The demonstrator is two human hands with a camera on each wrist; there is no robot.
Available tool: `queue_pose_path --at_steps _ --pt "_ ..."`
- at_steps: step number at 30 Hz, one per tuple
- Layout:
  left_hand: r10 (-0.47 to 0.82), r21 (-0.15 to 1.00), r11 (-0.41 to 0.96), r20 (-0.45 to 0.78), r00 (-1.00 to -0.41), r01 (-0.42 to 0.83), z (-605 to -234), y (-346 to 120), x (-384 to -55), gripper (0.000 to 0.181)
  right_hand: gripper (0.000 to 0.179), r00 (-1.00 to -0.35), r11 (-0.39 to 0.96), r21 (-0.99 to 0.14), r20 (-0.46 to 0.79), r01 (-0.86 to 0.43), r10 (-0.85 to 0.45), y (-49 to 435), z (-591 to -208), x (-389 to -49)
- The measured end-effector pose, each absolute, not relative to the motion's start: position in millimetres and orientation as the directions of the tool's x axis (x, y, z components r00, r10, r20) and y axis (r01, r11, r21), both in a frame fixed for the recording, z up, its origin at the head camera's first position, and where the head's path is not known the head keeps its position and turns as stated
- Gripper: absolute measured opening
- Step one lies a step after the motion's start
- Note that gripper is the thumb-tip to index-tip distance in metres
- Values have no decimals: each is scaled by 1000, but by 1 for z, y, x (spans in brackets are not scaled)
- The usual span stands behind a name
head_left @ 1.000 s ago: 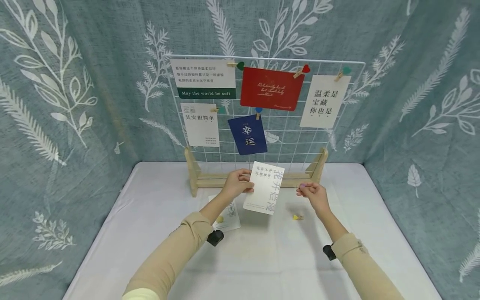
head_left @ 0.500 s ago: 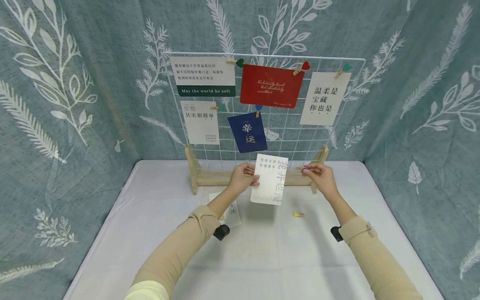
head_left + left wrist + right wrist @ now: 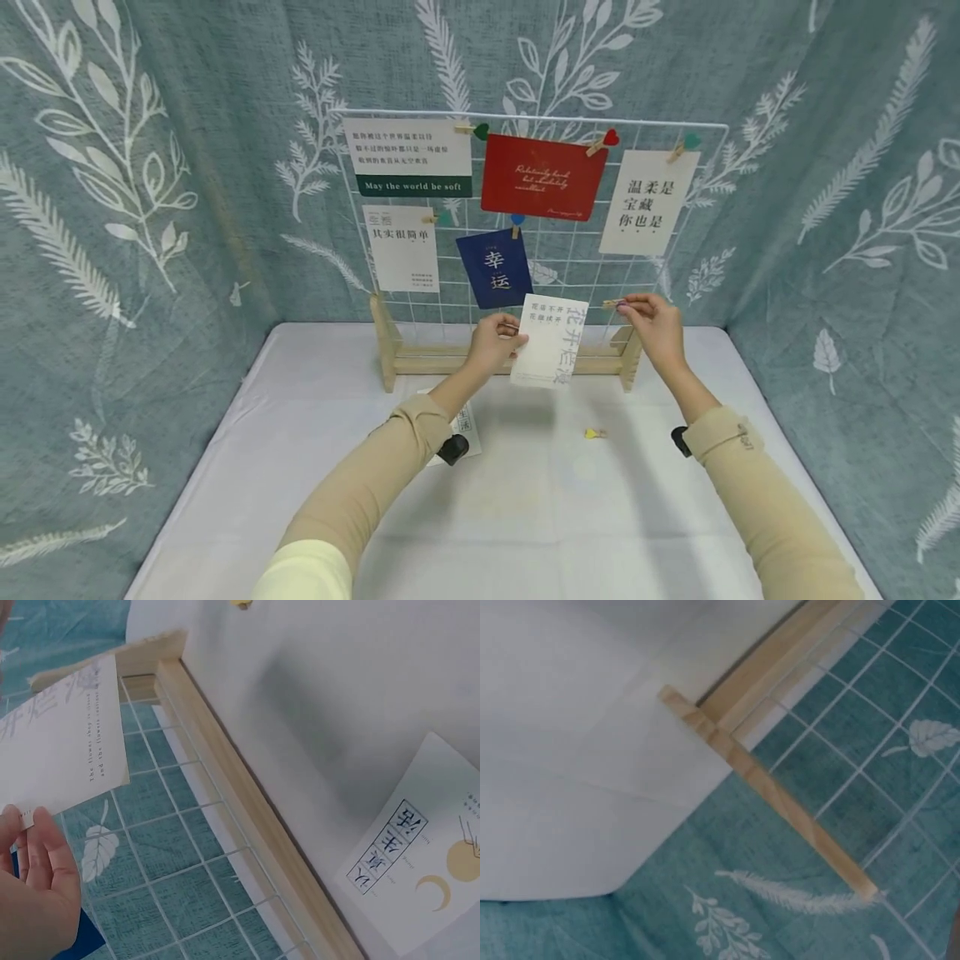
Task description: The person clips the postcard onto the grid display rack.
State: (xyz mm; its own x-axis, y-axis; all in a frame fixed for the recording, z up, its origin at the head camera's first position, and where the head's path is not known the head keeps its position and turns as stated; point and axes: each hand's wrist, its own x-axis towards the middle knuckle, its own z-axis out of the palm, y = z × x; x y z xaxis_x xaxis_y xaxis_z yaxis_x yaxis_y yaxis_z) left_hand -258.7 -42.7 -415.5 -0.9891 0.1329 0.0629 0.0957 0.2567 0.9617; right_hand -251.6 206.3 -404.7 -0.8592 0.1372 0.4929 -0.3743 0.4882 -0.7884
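My left hand [image 3: 495, 343] pinches a white card [image 3: 551, 342] with Chinese lettering by its left edge. The card hangs in front of the lower part of a white wire grid [image 3: 577, 246], just below a blue card [image 3: 495, 267]. In the left wrist view, the thumb and fingers of this hand grip the card's edge. To the right of the card, my right hand [image 3: 658, 332] pinches a small wooden clothespin [image 3: 613, 303] between thumb and fingertips, pointing left. The right wrist view shows the grid and its wooden foot [image 3: 769, 787], with the fingers almost wholly out of frame.
A red card [image 3: 543, 177] and several white ones are clipped to the grid with heart-topped clothespins. The grid stands in a wooden base [image 3: 431, 365] on the white table. Lying there are a yellow-topped clothespin [image 3: 595, 433] and another card [image 3: 397, 900], partly behind my left forearm.
Both hands have risen toward the grid and shifted right. The white card now overlaps the bottom of the blue card, and the clothespin has come up beside the card's upper right corner.
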Motion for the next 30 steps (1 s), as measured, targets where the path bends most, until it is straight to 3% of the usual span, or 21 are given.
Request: queue_pose_path --at_steps 10,15,19,23,30 --pt "78 952 247 164 -983 178 -409 -27 -277 18 17 -739 527 -705 644 -474 197 219 -387 -259" --pt "21 926 202 320 -947 318 -466 -15 -333 16 16 -716 560 -677 669 -478 198 218 -378 -263" --pt "-20 912 204 367 -930 355 -507 -4 -378 18 16 -734 548 -701 645 -456 213 211 -374 -267" --pt "-14 927 216 316 -949 306 -488 -2 -368 22 15 -740 563 -702 636 -436 220 207 -371 -269" --pt "-57 918 221 350 -935 330 -445 1 -335 16 15 -732 607 -694 632 -387 255 204 -369 -275"
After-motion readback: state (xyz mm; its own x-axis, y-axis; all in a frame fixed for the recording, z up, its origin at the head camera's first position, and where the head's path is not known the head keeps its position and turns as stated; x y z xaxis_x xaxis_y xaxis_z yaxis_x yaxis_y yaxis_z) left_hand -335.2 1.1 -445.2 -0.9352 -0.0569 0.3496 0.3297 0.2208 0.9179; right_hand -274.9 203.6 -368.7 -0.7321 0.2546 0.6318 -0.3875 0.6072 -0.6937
